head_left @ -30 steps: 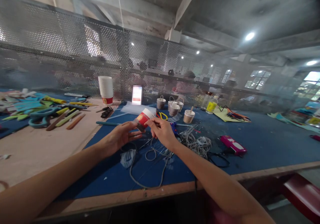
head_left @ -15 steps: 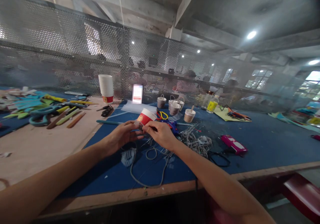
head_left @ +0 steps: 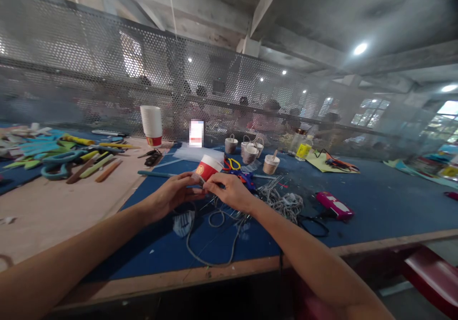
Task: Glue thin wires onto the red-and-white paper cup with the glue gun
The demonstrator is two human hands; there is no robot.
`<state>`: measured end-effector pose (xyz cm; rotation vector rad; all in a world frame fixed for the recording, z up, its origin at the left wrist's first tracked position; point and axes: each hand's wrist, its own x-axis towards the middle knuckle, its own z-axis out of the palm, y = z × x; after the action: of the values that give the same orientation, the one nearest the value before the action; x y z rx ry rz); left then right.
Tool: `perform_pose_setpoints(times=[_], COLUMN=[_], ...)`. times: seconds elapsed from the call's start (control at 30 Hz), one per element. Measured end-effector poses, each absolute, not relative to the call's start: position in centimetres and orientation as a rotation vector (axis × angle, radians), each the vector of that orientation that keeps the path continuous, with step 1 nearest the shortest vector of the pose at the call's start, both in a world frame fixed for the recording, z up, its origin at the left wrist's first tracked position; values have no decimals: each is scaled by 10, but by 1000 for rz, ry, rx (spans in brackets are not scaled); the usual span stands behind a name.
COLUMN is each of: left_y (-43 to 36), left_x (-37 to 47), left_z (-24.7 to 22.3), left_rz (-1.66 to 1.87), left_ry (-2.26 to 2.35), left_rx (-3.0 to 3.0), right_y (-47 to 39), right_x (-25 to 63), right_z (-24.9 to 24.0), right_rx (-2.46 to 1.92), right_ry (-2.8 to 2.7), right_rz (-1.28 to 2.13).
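Note:
A red and white paper cup (head_left: 209, 166) is tilted between my hands above the table, its wide white end pointing away. My left hand (head_left: 177, 191) holds the cup near its base, with thumb and fingers round the lower end. My right hand (head_left: 229, 191) is closed in a pinch at that base, on what looks like the end of a grey cord; the fingers partly hide it. From a tangled heap of grey cord (head_left: 282, 203) on the right, a strand (head_left: 211, 265) loops over the blue mat below my hands.
Behind the cup lie yellow-handled scissors (head_left: 233, 163) and a blue tool (head_left: 246, 179). Several cord-wrapped cups (head_left: 249, 154) stand farther back. A paper cup stack (head_left: 151, 124) stands left, near carving tools (head_left: 95, 165). At right are a magenta device (head_left: 334, 206) and a yellow-labelled bottle (head_left: 304, 149).
The cup has tipped slightly and shifted a little left and down in my hands. My right fingertips have moved slightly at its base. The table things stay put.

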<state>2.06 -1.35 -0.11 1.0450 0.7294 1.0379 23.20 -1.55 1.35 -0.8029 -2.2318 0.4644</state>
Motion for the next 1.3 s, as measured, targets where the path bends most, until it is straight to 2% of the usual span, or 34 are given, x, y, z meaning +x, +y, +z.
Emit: perform_pose_setpoints(times=[0.4,0.6,0.8,1.0,1.3], left_y=[-9,-7,-8,-11,-6], left_x=[16,16,20,20,22], left_z=[-1,-2,-6,-2,-8], left_rz=[1168,1133,1070,1098,1083], left_ry=[767,749,760,774,756], left_rx=[1052,1053,1044,1019,981], right_y=[-14,-16,-17,-19,-16], right_x=[236,239,234,232,228], right_z=[22,27,25,25,21], right_rx=[-768,-846,-825,-777,-878], right_ry=[-2151,-1927,-1944,-1786,-1711], right_rz=[223,339,325,533,548])
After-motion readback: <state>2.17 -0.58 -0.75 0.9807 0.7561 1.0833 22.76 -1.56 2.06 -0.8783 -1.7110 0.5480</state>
